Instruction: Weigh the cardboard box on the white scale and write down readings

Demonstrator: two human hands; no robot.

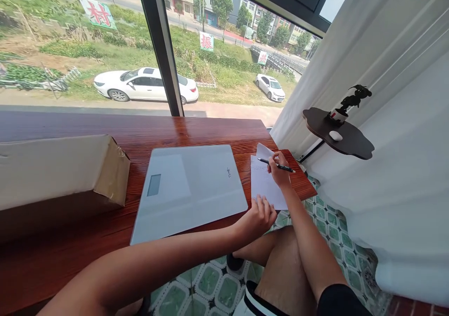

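A white notepad point(265, 185) lies near the right end of the wooden table, with faint handwriting along its top and a page folded back behind it. My right hand point(279, 170) rests over its upper right part, fingers closed around a black pen point(286, 168) whose tip points left. At the lower edge of the paper, my left hand point(260, 214) lies with its fingers stretched onto the sheet. A closed silver laptop point(196, 189) sits just left of the notepad, close to my left wrist.
A cardboard box point(63, 175) stands on the left of the wooden table point(196, 128). To the right, a small dark side table point(351, 140) holds a potted plant point(339, 114) and a white mouse-shaped object point(336, 135). White curtains point(396, 175) hang beside the window.
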